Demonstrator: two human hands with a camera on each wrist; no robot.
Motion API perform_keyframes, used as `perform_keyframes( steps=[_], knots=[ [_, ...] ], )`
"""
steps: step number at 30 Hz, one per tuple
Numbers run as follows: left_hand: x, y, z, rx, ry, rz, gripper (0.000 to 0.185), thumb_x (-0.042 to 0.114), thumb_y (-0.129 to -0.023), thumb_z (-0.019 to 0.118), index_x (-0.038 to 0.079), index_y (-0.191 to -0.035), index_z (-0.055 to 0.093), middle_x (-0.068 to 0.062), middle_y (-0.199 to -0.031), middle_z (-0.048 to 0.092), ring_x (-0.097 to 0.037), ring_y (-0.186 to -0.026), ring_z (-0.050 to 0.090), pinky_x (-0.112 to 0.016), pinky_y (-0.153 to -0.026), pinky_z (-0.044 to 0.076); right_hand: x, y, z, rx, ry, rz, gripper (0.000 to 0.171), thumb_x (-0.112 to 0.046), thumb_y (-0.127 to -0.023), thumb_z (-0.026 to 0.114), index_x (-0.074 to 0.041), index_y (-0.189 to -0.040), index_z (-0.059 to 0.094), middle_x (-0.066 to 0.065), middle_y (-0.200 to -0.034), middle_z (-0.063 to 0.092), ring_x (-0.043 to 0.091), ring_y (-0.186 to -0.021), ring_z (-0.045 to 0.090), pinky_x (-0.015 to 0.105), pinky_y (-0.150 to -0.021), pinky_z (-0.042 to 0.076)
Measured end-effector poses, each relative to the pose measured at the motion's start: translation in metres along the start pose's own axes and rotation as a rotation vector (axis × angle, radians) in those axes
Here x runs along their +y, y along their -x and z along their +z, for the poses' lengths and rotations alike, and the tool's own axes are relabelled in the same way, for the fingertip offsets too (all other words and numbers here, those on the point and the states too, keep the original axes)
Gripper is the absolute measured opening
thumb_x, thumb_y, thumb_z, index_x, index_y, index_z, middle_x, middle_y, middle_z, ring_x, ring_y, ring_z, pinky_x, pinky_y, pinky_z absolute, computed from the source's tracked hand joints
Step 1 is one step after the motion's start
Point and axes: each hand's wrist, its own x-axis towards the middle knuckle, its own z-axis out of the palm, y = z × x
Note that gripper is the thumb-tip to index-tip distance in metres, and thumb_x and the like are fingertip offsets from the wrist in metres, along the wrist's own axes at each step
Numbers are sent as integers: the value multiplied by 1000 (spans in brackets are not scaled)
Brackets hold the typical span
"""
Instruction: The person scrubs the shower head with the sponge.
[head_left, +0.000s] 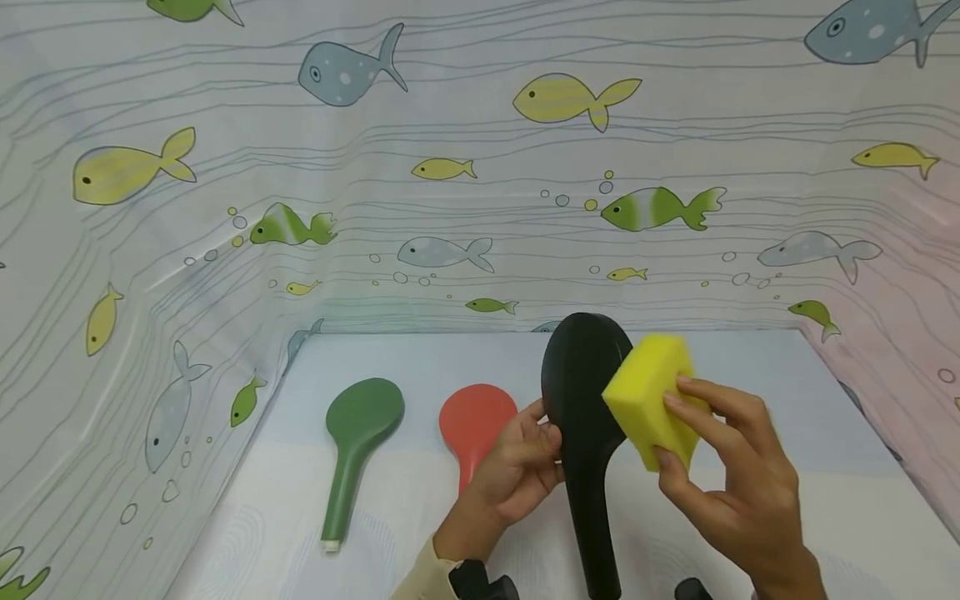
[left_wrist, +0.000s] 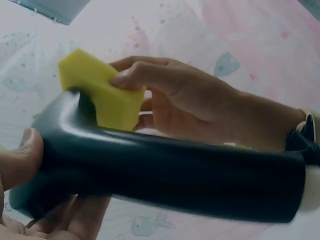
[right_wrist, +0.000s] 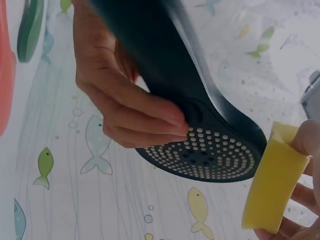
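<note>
My left hand (head_left: 517, 467) holds a black shower head (head_left: 581, 375) upright above the table, with its thumb on one side and fingers bent round its neck. In the right wrist view, those fingers lie against the nozzle face (right_wrist: 215, 155) with its pale dots. Between the thumb and fingers of my right hand (head_left: 742, 475) is a yellow block sponge (head_left: 652, 400). The sponge (left_wrist: 100, 90) meets the edge of the shower head's round end in the left wrist view. The black handle (head_left: 592, 533) points down toward me.
A green shower head (head_left: 363, 417) lies face down on the white table (head_left: 262, 508) at left. Beside it lies a red one (head_left: 476, 417), its handle partly behind my left hand. Fish-printed sheeting (head_left: 450, 208) rises behind and at both sides.
</note>
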Motion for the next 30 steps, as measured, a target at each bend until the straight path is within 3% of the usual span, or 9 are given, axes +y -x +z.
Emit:
perform_keyframes(
  steps=[8,12,19,24,27,30],
  knots=[
    [1,3,0,80,12,75,24,23,-100,59,14,-121,51,6,-106,73,-6,-100,71,-25,-93,56,1,11,2,-167,57,-1,42,-32,-98,59,7,-99,72,28,-104,63,24,-105,57,8,-100,43],
    [3,4,0,111,38,95,29,26,-97,63,13,-119,50,4,-108,71,-7,-101,70,-25,-96,55,-2,15,4,-273,54,-6,42,-34,-99,55,4,-102,73,23,-107,65,24,-104,54,8,-103,40],
    [10,6,0,242,30,116,35,29,-95,64,11,-121,48,3,-110,69,-9,-106,69,-26,-98,53,-4,24,1,-476,-120,45,35,-32,-99,54,-4,-113,72,14,-117,64,14,-107,54,7,-100,44],
    [13,5,-2,280,0,138,35,29,-95,66,12,-121,50,3,-108,70,-9,-102,71,-26,-96,54,-6,25,-13,-637,-205,93,33,-34,-100,57,-13,-123,68,5,-124,62,8,-110,53,7,-95,47],
    [15,4,-4,299,-24,147,36,27,-94,67,12,-122,49,3,-107,70,-9,-100,71,-27,-95,56,-8,24,-21,-732,-252,91,31,-31,-99,59,-17,-125,66,1,-126,60,6,-111,53,7,-93,48],
    [18,5,-6,322,-45,151,41,24,-92,71,13,-122,46,3,-105,69,-9,-95,71,-25,-91,57,-10,24,-25,-815,-337,34,30,-26,-98,64,-16,-127,64,0,-127,59,6,-111,53,8,-91,48]
  ],
)
